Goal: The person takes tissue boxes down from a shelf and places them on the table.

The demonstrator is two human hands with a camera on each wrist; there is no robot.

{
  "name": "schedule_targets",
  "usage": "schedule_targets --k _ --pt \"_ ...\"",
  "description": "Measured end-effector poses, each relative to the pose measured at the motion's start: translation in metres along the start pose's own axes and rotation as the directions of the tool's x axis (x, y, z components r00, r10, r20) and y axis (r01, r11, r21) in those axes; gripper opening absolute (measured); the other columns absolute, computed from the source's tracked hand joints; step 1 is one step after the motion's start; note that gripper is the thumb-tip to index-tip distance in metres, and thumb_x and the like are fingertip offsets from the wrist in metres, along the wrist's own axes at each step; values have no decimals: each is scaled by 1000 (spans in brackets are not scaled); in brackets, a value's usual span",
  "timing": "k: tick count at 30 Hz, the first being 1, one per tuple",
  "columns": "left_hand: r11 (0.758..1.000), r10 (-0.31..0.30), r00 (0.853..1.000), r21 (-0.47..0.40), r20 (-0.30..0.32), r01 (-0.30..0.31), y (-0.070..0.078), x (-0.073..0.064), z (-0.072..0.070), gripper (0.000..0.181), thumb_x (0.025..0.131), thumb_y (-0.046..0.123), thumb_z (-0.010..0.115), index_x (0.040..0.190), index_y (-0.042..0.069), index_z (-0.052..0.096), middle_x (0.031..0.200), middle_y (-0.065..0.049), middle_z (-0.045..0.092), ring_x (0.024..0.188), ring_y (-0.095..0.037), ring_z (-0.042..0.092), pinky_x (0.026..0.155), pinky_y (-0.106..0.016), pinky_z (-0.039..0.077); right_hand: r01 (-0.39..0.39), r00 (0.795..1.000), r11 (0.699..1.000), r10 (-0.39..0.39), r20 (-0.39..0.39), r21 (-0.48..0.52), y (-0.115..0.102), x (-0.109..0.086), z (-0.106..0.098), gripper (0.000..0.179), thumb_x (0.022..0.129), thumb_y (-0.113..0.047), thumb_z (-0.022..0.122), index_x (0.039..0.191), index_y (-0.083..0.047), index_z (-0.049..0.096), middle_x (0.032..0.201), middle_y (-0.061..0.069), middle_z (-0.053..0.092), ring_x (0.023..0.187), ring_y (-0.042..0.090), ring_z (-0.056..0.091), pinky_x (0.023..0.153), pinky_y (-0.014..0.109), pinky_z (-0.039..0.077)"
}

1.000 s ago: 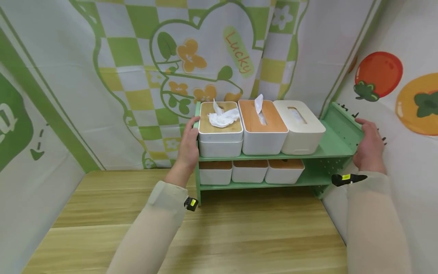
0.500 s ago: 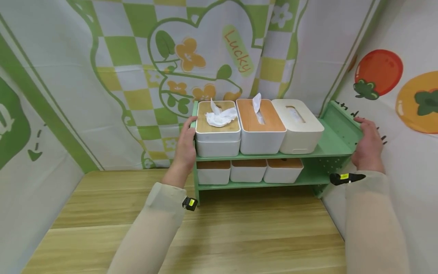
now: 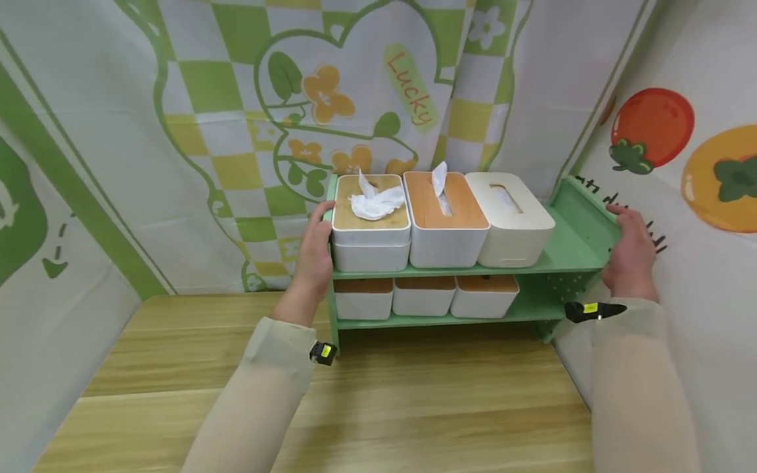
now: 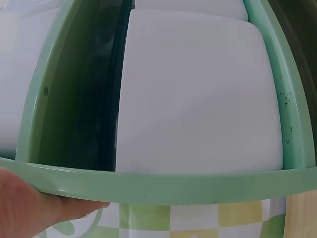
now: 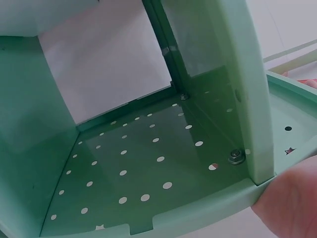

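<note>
A green two-tier shelf point(image 3: 573, 243) stands on the wooden table, gripped at both ends. My left hand point(image 3: 313, 256) holds its left side panel, with the thumb towards me. On the right panel is my right hand point(image 3: 631, 256), its fingers over the outer edge. The upper tier bears a tissue box point(image 3: 371, 257) with a light wood lid and crumpled tissue, an orange-wood-lidded tissue box point(image 3: 449, 247) and a cream tissue box point(image 3: 516, 244). Three smaller white boxes with wooden tops, one of them a white box point(image 3: 423, 302), sit below. In the right wrist view, the perforated side panel point(image 5: 138, 163) fills the middle.
The wooden table point(image 3: 195, 368) stretches to the left and in front of the shelf. A printed cloth point(image 3: 213, 92) hangs behind it. Close to the shelf's right end is a white wall point(image 3: 727, 289) with fruit pictures.
Both hands and the shelf have shifted slightly left against the back cloth, the boxes riding along. Both holds look the same as before.
</note>
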State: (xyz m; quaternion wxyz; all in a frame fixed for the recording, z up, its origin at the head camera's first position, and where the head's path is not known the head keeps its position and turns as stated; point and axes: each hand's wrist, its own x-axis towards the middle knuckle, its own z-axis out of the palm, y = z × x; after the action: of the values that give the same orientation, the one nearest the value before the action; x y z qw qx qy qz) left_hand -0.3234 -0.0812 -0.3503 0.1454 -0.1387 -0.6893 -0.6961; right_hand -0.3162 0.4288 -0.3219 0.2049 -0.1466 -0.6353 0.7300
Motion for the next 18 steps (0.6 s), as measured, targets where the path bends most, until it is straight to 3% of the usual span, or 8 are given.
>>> schedule_targets --k 4,7,10,18 --pt "1000 -1 1000 -7 -2 1 0 -2 -1 50 101 24 29 149 15 41 157 -2 31 141 -16 24 114 -41 16 13 1000 1000 -13 1 -28 1 -2 2 35 106 -37 45 137 -31 60 144 -9 35 73 11 37 49 25 36" --pt "1000 -4 1000 -11 -11 4 -1 -3 -3 49 102 24 29 148 16 42 157 -1 31 142 -16 24 114 -42 15 18 1000 999 -18 7 -51 2 -4 2 35 106 -38 44 136 -32 60 147 -8 33 66 10 36 46 25 35" --pt "1000 -2 1000 -16 -16 2 -2 -4 -6 49 102 24 29 148 17 42 157 0 32 141 -15 24 114 -41 15 21 1000 998 -20 14 -66 2 -7 3 35 107 -38 42 136 -33 60 151 -9 29 49 11 21 35 27 26" --pt "1000 1 1000 -15 -10 -1 -1 -4 -14 49 102 25 30 149 18 41 156 1 32 141 -15 24 114 -43 15 32 999 999 -30 36 -39 2 -12 7 35 107 -36 41 137 -31 59 154 -9 26 37 10 20 30 27 23"
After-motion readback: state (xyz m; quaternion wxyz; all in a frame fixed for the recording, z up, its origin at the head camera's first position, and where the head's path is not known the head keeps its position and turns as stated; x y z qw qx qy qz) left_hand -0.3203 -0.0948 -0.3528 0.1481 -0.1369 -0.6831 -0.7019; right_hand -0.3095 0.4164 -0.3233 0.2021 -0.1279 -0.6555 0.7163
